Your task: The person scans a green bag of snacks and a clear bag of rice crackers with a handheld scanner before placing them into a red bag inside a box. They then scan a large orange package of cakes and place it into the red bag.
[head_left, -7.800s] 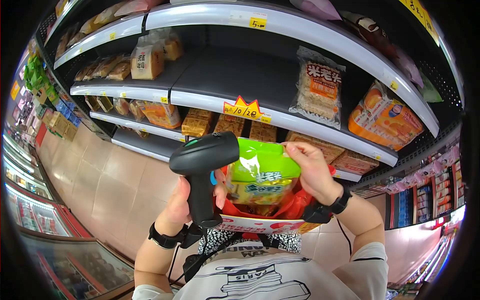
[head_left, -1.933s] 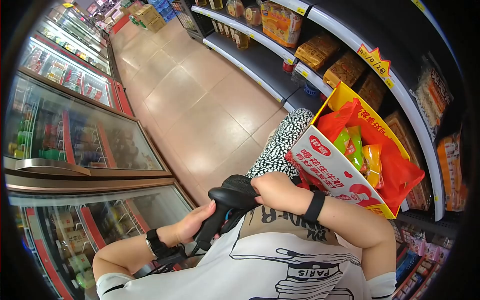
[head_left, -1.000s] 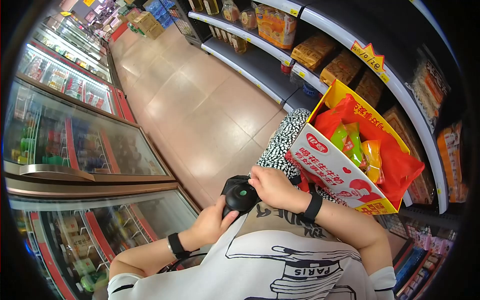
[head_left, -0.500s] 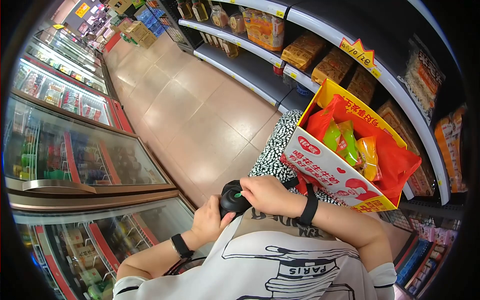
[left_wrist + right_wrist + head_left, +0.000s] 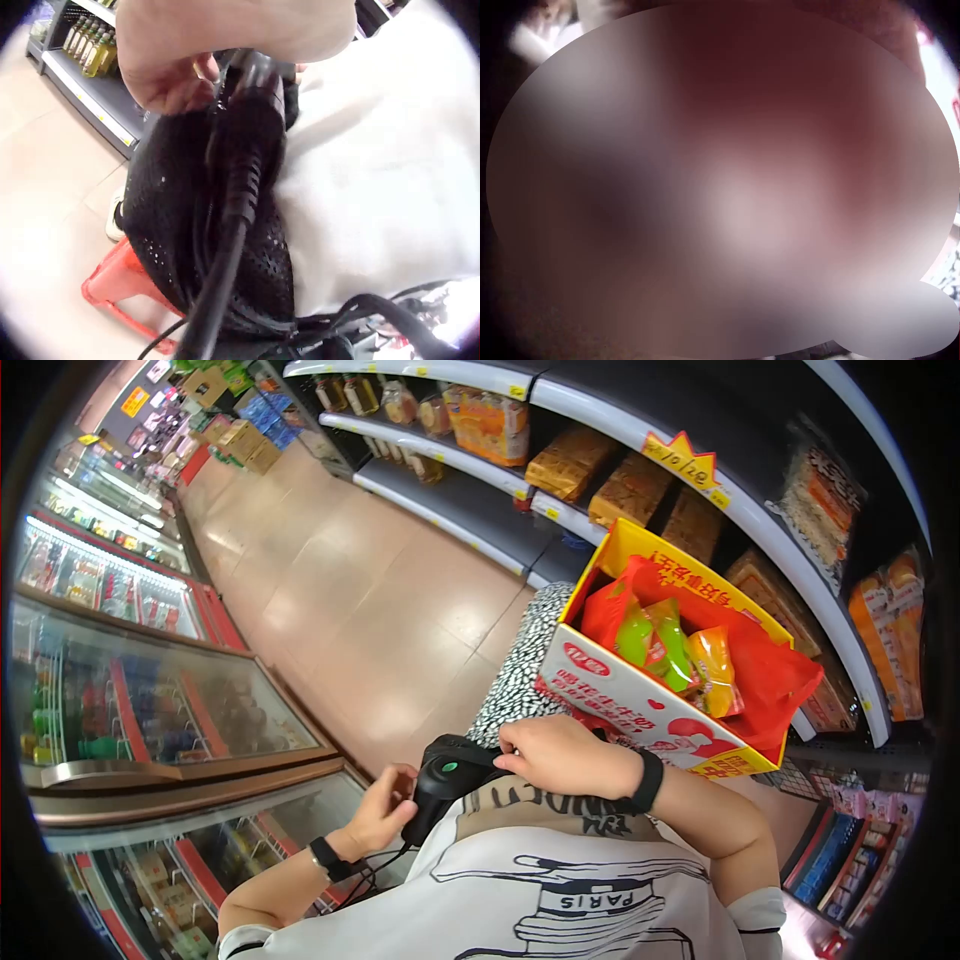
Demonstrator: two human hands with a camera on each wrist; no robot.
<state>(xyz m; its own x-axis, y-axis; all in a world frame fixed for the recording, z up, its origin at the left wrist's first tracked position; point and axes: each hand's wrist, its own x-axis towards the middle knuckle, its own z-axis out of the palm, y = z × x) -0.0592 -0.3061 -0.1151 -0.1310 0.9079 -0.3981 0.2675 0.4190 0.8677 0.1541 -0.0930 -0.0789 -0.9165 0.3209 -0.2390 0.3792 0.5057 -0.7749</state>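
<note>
In the head view, a black scanner [image 5: 445, 780] with a green spot lies against the person's waist, partly in a black mesh pouch [image 5: 462, 746]. The left hand [image 5: 380, 812] is beside the scanner, its fingers loosely bent and the fingertips at its side. With bent fingers the right hand [image 5: 565, 757] pinches the pouch's edge. The left wrist view has the left hand [image 5: 225, 52] above the pouch [image 5: 169, 195], and the scanner's cable [image 5: 225, 277] running down over it. The right wrist view is blurred over.
A yellow and white carton [image 5: 640, 705] holding a red bag and snack packets stands at the right before the shelves [image 5: 440, 510]. Glass-door coolers [image 5: 150, 690] line the left, with tiled floor [image 5: 340, 600] between. A red stool [image 5: 124, 281] shows in the left wrist view.
The scanner has left its place between the raised hands and lies lower at the waist. Since half a second ago the left hand has loosened and shifted left; carton and shelves have shifted left in view.
</note>
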